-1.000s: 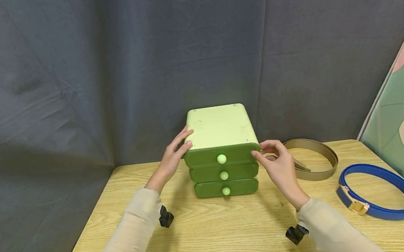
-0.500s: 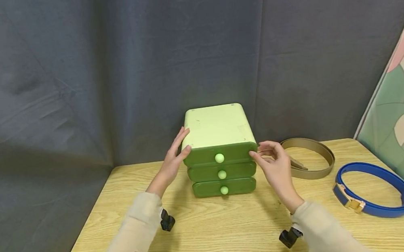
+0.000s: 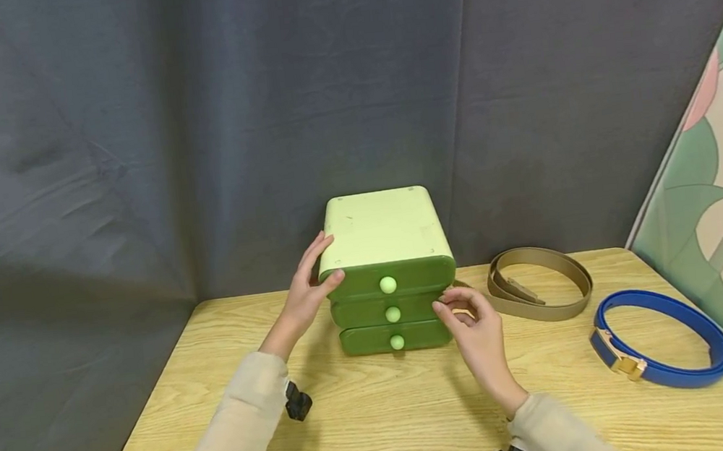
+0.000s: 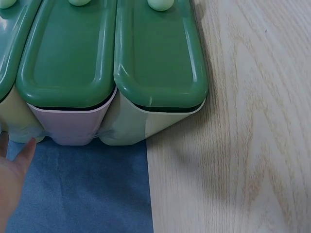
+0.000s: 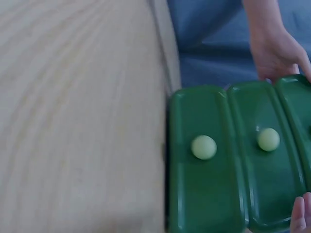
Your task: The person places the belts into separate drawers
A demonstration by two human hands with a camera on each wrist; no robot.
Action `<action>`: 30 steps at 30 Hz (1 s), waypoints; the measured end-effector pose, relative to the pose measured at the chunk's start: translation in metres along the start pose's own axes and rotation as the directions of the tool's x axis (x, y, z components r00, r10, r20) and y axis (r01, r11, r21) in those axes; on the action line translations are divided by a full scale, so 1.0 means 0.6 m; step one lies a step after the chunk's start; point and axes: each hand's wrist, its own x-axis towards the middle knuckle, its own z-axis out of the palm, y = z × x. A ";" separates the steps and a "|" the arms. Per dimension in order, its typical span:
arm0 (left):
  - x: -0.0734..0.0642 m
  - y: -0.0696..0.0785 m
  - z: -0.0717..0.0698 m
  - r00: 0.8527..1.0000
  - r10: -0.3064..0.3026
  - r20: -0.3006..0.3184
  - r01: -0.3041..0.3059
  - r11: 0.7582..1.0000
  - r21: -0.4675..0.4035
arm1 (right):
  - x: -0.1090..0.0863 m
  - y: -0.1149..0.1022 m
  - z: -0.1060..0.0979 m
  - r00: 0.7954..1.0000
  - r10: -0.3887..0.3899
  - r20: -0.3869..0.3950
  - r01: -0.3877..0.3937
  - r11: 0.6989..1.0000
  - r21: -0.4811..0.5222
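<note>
A small three-drawer chest (image 3: 384, 227) stands on the table, its top pale green and its drawer fronts dark green with round light-green knobs. Along its upper left side rests my left hand (image 3: 303, 296), fingers extended, thumb by the end of the top drawer (image 3: 354, 284). My right hand (image 3: 479, 334) is at the right end of the middle drawer (image 3: 360, 313), thumb and bent forefinger right at its edge. In the right wrist view only a couple of fingertips (image 5: 298, 213) show there. The left wrist view shows the drawers' pale sides and part of my left hand (image 4: 12, 174).
A coiled tan belt (image 3: 556, 312) lies right of the chest. Nearer, on the right, is a coiled blue belt (image 3: 686, 376) with a gold buckle. A dark curtain (image 3: 321, 77) hangs behind the wooden table (image 3: 380, 420), and a flower-patterned panel (image 3: 687, 209) borders the right.
My right hand has moved down from the top drawer's right end to the middle drawer's. My left hand stays by the chest's left side. The head view has shifted slightly.
</note>
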 end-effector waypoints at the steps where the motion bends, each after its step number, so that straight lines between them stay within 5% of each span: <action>1: 0.001 -0.009 -0.001 1.000 0.001 -0.008 -0.001 1.000 0.003 | -0.003 0.004 0.004 1.000 0.021 0.018 -0.020 1.000 -0.011; 7: 0.006 -0.051 -0.004 0.999 0.015 -0.051 -0.013 0.999 0.045 | -0.013 0.021 0.025 0.985 0.129 0.114 -0.121 0.990 -0.078; 14: 0.004 -0.050 -0.009 0.990 0.079 -0.116 -0.063 0.988 0.141 | -0.015 0.026 0.049 0.965 0.177 0.191 -0.153 0.979 -0.132; 22: 0.006 -0.045 -0.012 0.988 0.086 -0.127 -0.061 0.981 0.187 | -0.011 0.009 0.068 0.957 0.195 0.213 -0.154 0.969 -0.192; 27: -0.005 0.005 -0.004 0.989 0.065 -0.133 -0.039 0.981 0.188 | -0.013 -0.028 0.073 0.960 0.147 0.237 -0.098 0.974 -0.206; 30: -0.010 0.029 0.002 0.988 0.060 -0.145 -0.031 0.981 0.194 | -0.010 -0.003 0.074 0.963 0.143 0.228 -0.097 0.974 -0.204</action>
